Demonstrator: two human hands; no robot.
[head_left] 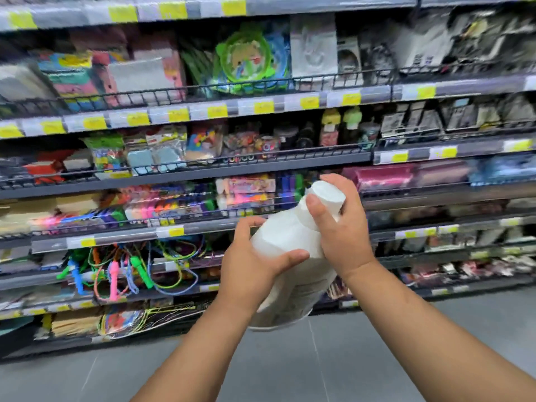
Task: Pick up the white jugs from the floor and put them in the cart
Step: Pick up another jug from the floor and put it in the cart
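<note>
Fingers [246, 224] of both hands: curled tight round white jug [287, 233]. Body gripped by left hand [249, 265], neck and white cap [329, 192] by right hand [342, 233]. Held tilted, well above grey floor [377, 343]. Beyond fingers: blurred stocked shelves [203, 168], yellow price tags [264, 107].

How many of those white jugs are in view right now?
1. The white jug is held up in front of the store shelves, the left hand gripping its body and the right hand its capped neck. Others may lie outside the view.
</note>
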